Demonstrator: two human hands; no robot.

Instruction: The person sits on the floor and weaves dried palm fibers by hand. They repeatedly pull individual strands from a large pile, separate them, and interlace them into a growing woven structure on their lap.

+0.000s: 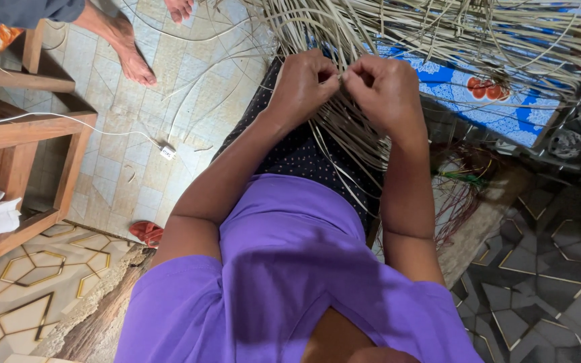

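A wide spread of pale straw strips point(438, 33) is fanning out beyond the fingers and hanging down under them over a dark dotted skirt point(297, 154). Past the fingertips, a blue patterned cloth point(506, 107) is lying beneath the strips. To the left of the fingers, a wooden shelf point(15, 134) is standing, and another person's bare foot point(129, 54) is resting on the floor. The left hand point(300, 87) and right hand point(388, 91) are meeting knuckle to knuckle, fingers curled together and pinching thin strips between them.
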